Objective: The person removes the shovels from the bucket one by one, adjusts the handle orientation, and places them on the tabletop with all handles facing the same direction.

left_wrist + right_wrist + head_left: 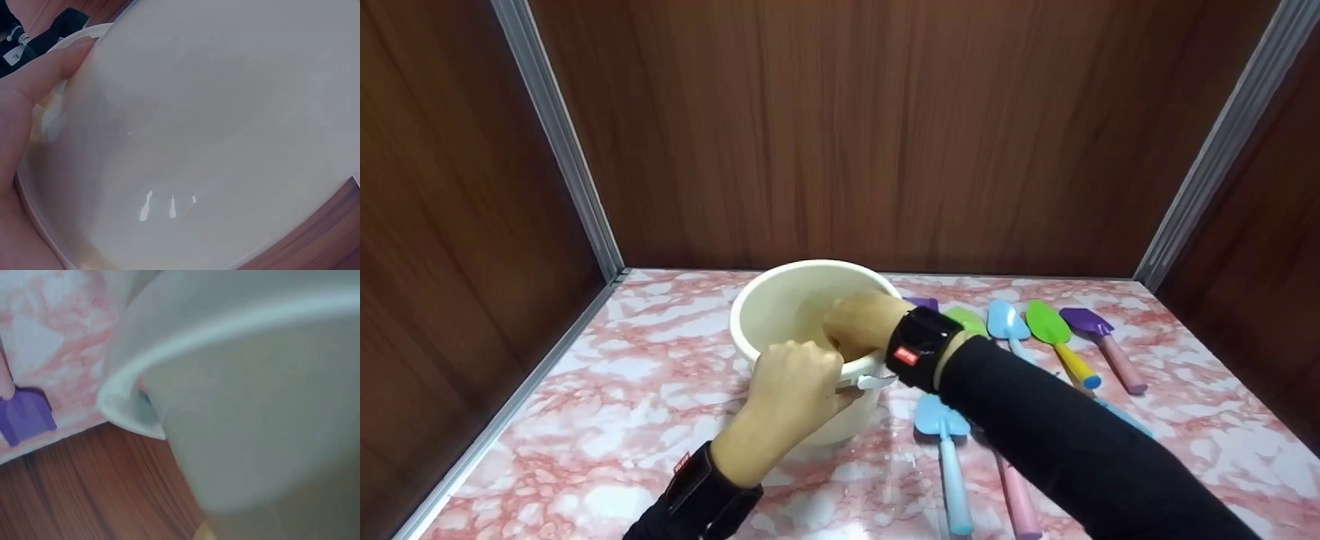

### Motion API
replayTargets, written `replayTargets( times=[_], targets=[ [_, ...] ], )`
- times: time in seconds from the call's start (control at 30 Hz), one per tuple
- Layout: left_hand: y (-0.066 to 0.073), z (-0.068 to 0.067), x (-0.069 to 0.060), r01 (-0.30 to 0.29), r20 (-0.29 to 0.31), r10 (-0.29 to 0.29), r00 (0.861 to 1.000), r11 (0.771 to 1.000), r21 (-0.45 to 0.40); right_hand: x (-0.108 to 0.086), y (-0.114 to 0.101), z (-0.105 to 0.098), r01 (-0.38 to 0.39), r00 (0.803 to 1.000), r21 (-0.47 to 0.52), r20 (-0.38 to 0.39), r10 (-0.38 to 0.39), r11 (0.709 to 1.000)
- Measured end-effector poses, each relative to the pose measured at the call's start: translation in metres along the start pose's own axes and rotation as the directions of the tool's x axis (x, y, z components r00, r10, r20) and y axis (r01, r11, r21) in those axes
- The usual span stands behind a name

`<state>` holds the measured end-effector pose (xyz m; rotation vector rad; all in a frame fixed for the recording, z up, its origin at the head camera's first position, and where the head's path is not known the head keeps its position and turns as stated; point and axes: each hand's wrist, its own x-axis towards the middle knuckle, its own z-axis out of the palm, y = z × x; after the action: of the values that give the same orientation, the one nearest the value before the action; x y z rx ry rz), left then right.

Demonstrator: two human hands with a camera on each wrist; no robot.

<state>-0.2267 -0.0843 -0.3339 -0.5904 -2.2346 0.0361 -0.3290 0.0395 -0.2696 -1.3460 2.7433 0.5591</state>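
Observation:
A cream plastic bucket [740,330] stands on the marbled table, its mouth facing up and toward me. My left hand [799,379] grips its near rim, knuckles up; in the left wrist view the thumb lies against the bucket's outer wall [214,124]. Over the right side of the rim reaches my right hand [864,319], which is down inside the bucket. Its fingertips are hidden, so whether they hold anything does not show. The right wrist view has the bucket's pale wall and rim [253,394] close up, with a small yellowish patch at the bottom edge.
Several toy shovels lie right of the bucket: a light blue shovel [1007,322], a green shovel with a yellow handle [1069,349] and a purple shovel [1117,356] behind, another blue shovel [952,472] in front beside a pink handle [1018,499]. Wood panels [840,135] enclose the table.

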Motion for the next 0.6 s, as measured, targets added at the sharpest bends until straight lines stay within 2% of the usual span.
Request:
replayTargets(
  times=[0.17,0.33,0.5,0.6],
  targets=[
    [0.0,0.0,0.001,0.008,0.027,-0.007,1.0,1.0,-0.015,-0.014,0.014,-0.016,-0.022,0.998,-0.042,-0.066,0.019,0.999],
    [-0.002,0.001,-0.001,0.01,0.046,-0.009,0.999,1.0,-0.012,-0.033,0.026,-0.028,0.031,0.981,-0.111,-0.188,-0.051,0.993],
    [0.0,0.0,-0.003,0.013,0.045,-0.014,0.999,1.0,0.017,-0.063,0.036,-0.027,0.071,0.927,-0.154,-0.354,-0.122,0.985],
    [0.001,0.0,-0.004,0.015,0.042,-0.016,0.999,1.0,0.019,-0.084,0.043,-0.021,0.028,0.874,-0.168,-0.473,-0.106,0.985]
  ],
)
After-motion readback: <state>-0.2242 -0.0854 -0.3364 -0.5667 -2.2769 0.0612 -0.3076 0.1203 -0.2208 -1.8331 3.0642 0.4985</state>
